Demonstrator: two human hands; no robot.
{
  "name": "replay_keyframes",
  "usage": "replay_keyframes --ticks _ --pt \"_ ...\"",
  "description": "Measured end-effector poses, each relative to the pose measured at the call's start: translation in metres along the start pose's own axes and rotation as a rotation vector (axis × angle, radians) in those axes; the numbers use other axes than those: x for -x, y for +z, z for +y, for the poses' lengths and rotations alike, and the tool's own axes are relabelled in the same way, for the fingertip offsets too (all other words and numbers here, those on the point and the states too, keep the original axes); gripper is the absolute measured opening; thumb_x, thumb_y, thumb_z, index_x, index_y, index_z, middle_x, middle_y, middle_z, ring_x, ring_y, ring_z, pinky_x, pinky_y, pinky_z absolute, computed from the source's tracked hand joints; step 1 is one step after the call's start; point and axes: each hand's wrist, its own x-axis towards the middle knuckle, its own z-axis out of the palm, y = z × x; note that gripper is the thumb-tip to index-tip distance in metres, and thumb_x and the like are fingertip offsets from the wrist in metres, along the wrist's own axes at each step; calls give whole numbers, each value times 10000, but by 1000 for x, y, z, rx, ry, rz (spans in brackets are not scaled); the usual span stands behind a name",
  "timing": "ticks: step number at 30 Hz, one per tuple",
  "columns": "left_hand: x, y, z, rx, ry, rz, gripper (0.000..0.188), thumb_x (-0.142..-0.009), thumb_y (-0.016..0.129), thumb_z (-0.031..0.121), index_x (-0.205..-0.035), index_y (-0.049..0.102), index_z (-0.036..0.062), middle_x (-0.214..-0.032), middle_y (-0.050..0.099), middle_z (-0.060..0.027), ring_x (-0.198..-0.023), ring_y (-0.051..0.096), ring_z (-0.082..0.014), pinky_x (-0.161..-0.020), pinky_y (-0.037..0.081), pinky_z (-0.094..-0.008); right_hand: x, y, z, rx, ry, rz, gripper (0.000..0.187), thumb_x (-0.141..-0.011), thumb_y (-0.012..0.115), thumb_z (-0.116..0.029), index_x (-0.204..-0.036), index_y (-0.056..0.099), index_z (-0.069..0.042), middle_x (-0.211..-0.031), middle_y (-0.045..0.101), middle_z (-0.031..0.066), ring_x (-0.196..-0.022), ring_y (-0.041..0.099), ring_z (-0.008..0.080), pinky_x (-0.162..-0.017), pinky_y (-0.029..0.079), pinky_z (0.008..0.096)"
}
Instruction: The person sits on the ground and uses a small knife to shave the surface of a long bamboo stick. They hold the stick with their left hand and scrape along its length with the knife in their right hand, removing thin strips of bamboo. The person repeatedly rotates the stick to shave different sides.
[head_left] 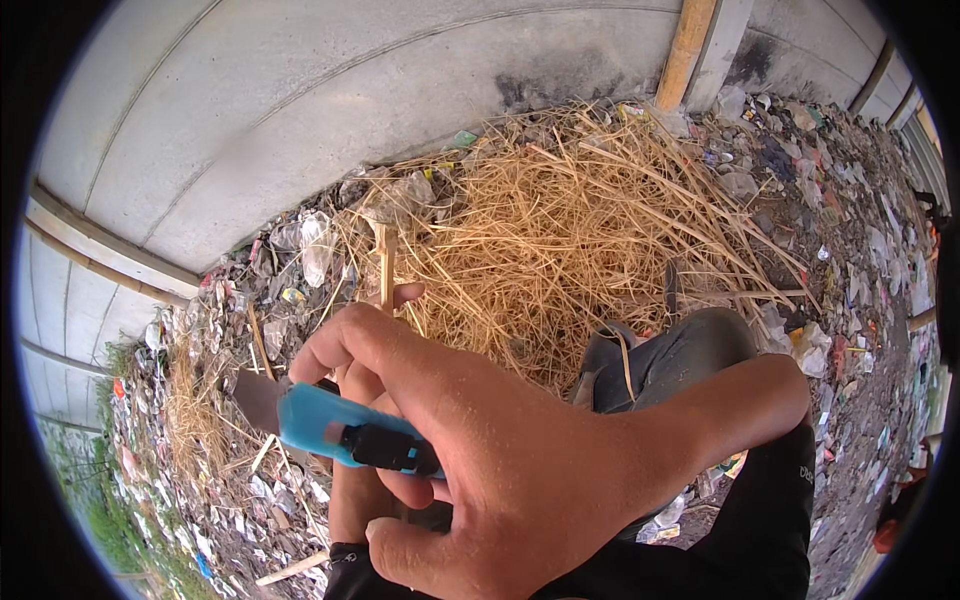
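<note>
In front of me my right hand (pixel 510 440) is closed around a blue utility knife (pixel 325 420) with a black slider. Its broad grey blade (pixel 257 400) points to the left. Behind it, my left hand (pixel 408 293) is mostly hidden; a fingertip shows beside an upright split bamboo strip (pixel 387 262), which it appears to grip. The strip's lower end is out of sight behind the right hand. Beyond both hands lies a heap of thin, straw-coloured shavings (pixel 560 230).
A pale panel wall (pixel 350 90) runs behind the heap, with a bamboo post (pixel 686 55) against it. Plastic litter (pixel 318 245) covers the ground on both sides. Long bamboo strips (pixel 700 200) lie on the heap's right. My dark-clad knee (pixel 700 350) is close to the right forearm.
</note>
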Motion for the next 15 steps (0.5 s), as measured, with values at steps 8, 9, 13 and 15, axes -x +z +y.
replay_keyframes --ticks 8,9,13,15 --pt "-1 0 31 213 -81 -190 392 -1092 482 323 -1261 630 1 -615 543 16 -514 487 -60 -485 365 -212 24 11 -25 11 -211 59 643 -681 606 17 -1302 451 -43 -920 536 52 -715 576 109 -544 393 252" --pt "2 1 37 209 -74 -213 397 -1093 478 327 -1261 629 2 -614 544 15 -513 487 -61 -484 365 -213 27 10 -26 -43 -193 53 698 -687 622 24 -1355 430 -40 -1039 527 66 -789 603 112 -565 409 244" --pt "5 20 48 217 -40 -403 434 -1103 434 354 -1274 617 -1 -593 533 6 -488 465 -67 -471 351 -219 32 -11 -18 -2 -223 119 673 -777 643 -10 -1403 398 9 -842 487 -4 -669 500 62 -545 372 221" --pt "13 16 55 206 -5 -465 479 -1115 377 378 -1297 598 -7 -559 505 -4 -448 416 -72 -449 320 -225 15 -33 -3 158 -207 238 576 -835 673 -67 -1354 443 32 -603 465 -62 -515 415 32 -499 318 220"
